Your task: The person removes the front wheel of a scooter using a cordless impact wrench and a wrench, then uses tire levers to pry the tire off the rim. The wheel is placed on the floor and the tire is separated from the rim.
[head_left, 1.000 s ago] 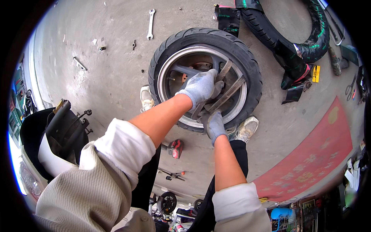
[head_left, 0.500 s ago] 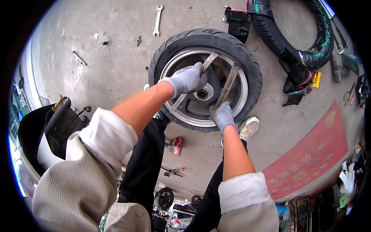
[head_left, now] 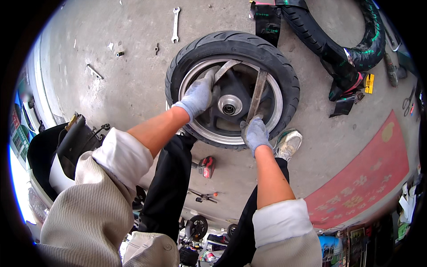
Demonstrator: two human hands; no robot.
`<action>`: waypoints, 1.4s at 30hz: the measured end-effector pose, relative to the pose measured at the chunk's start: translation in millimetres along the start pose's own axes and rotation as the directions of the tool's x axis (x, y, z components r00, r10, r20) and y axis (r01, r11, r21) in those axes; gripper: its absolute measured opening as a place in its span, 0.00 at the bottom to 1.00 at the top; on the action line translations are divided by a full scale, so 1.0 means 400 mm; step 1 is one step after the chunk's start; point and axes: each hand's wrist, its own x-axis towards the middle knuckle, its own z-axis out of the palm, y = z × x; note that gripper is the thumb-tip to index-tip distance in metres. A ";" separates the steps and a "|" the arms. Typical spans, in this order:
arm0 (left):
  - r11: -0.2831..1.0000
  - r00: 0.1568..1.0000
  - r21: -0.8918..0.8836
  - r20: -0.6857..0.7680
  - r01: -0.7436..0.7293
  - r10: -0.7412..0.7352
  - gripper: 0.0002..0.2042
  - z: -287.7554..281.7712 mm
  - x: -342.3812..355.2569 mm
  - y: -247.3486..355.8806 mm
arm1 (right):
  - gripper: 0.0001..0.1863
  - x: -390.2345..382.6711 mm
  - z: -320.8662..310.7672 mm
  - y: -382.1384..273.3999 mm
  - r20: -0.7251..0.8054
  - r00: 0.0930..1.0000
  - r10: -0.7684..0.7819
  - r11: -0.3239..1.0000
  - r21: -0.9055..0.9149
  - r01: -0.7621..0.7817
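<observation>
A scooter-type wheel lies flat on the floor, its black tyre (head_left: 284, 66) around a silver rim (head_left: 279, 104) with dark spokes and a round hub (head_left: 229, 105). My left hand (head_left: 199, 97), in a grey glove, is closed around a flat metal tyre lever (head_left: 226, 69). That lever's far tip meets the tyre's inner edge at the top of the rim. Gloved too, my right hand (head_left: 256, 133) grips the near end of a second tyre lever (head_left: 258, 91), which lies across the spokes with its far end at the upper right rim edge.
A partly wrapped tyre (head_left: 307, 40) lies at the far right. An open-ended wrench (head_left: 176, 24), a socket (head_left: 120, 54) and a short metal bar (head_left: 94, 71) are on the floor. A red-and-black power tool (head_left: 207, 167) sits between my legs, with a red mat (head_left: 360, 182) at right.
My left hand has shifted left over the wheel with its lever, whose lower end no longer shows past the hand. My right hand stays at its lever. The whole view has shifted slightly.
</observation>
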 end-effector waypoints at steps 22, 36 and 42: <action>0.486 0.789 -0.625 0.524 0.611 -0.320 0.26 0.116 0.002 0.296 | 0.16 -0.077 0.028 0.095 0.330 0.929 -0.165 0.083 0.944 -0.320; 0.824 0.752 0.129 0.350 0.551 -0.558 0.28 0.078 0.088 0.307 | 0.14 -0.222 -0.404 0.421 -0.137 0.940 -0.311 0.841 0.421 0.340; 0.956 0.929 0.237 0.282 0.173 -0.239 0.31 0.038 0.105 0.284 | 0.13 -0.193 -0.473 0.305 -0.187 0.854 -0.486 0.871 -0.026 0.490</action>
